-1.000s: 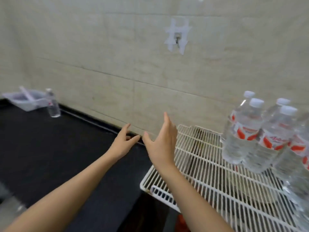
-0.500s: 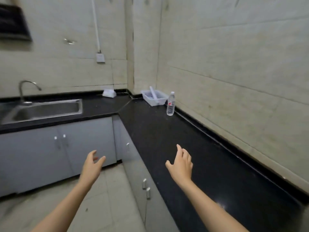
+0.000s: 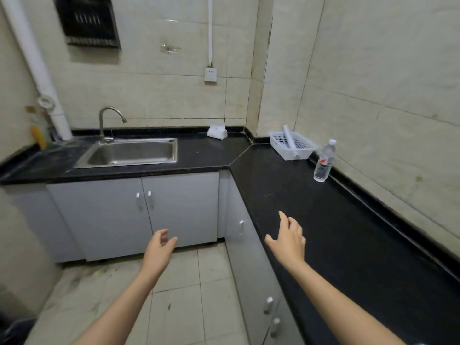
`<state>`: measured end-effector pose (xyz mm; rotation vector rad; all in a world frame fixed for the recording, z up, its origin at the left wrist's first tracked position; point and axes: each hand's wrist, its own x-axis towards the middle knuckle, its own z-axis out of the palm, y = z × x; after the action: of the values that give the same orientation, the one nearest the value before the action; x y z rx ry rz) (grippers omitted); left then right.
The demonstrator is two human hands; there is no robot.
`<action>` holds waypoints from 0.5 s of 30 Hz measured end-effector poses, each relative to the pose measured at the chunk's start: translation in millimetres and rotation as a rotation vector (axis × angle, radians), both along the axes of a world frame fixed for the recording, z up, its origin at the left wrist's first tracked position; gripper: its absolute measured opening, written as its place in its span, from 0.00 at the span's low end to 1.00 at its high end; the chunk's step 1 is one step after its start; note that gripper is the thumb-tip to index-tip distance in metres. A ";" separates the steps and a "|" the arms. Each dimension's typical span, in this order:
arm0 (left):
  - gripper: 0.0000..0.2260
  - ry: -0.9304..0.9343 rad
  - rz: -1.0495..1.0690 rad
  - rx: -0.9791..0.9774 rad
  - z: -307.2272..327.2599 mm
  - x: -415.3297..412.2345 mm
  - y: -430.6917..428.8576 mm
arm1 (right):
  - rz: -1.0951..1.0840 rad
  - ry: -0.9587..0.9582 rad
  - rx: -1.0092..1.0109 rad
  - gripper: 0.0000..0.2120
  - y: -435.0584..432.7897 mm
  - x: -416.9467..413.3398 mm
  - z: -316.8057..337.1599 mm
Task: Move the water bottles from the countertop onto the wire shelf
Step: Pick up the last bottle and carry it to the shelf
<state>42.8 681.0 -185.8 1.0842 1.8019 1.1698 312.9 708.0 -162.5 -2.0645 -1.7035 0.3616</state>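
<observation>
One clear water bottle [image 3: 324, 161] with a white cap and red label stands upright on the black countertop [image 3: 348, 232], close to the right wall and beside a white basket. My right hand [image 3: 288, 239] hovers open over the counter's front edge, well short of the bottle. My left hand [image 3: 159, 250] hangs open over the floor, fingers loosely curved, holding nothing. The wire shelf is out of view.
A white plastic basket [image 3: 292, 145] holding a white tube sits in the counter's corner. A steel sink [image 3: 129, 153] with a tap lies at the left, and a tissue pack [image 3: 217, 131] sits by the back wall. Grey cabinets [image 3: 174, 207] stand below.
The view has swung left, away from the wire shelf and its bottles, to the corner counter and sink. Both hands stay empty and have spread apart.
</observation>
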 end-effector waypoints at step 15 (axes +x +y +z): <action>0.17 0.060 0.004 -0.013 0.1 -32.9 225.8 | 0.039 0.038 -0.104 0.32 248.5 -18.9 -20.4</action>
<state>9.9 906.8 -185.7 1.1189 1.8556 1.1379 293.9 956.5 -182.8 -2.0858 -1.7383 0.5081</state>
